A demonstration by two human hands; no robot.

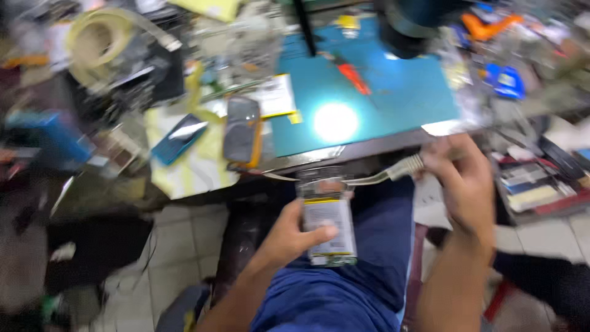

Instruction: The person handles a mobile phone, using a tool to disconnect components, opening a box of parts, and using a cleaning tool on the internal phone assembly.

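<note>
My left hand (294, 237) grips a flat rectangular device (327, 221) with a pale label, held over my lap in blue trousers. My thumb lies across its face. My right hand (464, 181) is raised at the bench's front edge and pinches the plug end of a pale cable (402, 169). The cable runs left from that hand, just above the device's top edge. The picture is blurred by motion.
A teal work mat (375, 98) with a bright light spot covers the bench. A yellow-edged multimeter (243, 130) and a dark phone (179, 138) lie at its left. A red-handled tool (354, 79) rests on the mat. Clutter fills both sides; tiled floor below.
</note>
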